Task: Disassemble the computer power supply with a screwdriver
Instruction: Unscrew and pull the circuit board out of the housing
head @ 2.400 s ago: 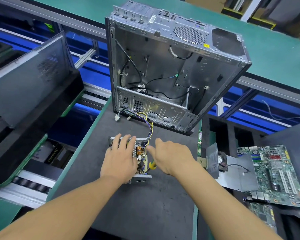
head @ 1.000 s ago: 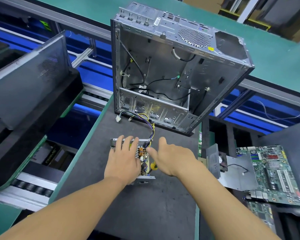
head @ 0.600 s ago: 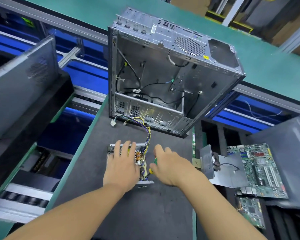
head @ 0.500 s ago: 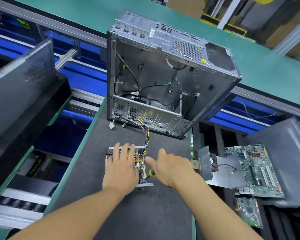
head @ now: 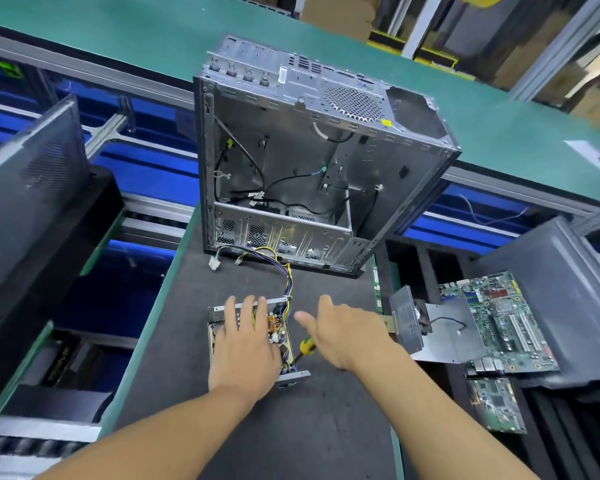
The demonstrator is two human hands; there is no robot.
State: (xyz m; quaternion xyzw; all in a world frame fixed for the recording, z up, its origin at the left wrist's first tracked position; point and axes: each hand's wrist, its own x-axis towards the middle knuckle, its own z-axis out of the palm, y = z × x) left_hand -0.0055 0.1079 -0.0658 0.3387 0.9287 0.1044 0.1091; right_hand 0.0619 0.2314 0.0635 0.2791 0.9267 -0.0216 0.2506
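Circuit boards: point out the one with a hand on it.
The open power supply board, under the left hand; the two green boards on the right lie untouched.

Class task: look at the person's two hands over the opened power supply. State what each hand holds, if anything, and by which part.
Right hand holds the screwdriver by its yellow handle. Left hand grips nothing; it lies flat on the power supply.

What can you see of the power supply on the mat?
The power supply is a small bare-metal box with its cover off, lying flat on the dark mat in front of the empty computer case. A perforated wall runs along its far side; circuit parts and a copper coil show inside. Coloured wires lead from its far right corner toward the case. The left hand presses flat on it; the right hand holds a yellow-handled screwdriver tipped into its near right corner.
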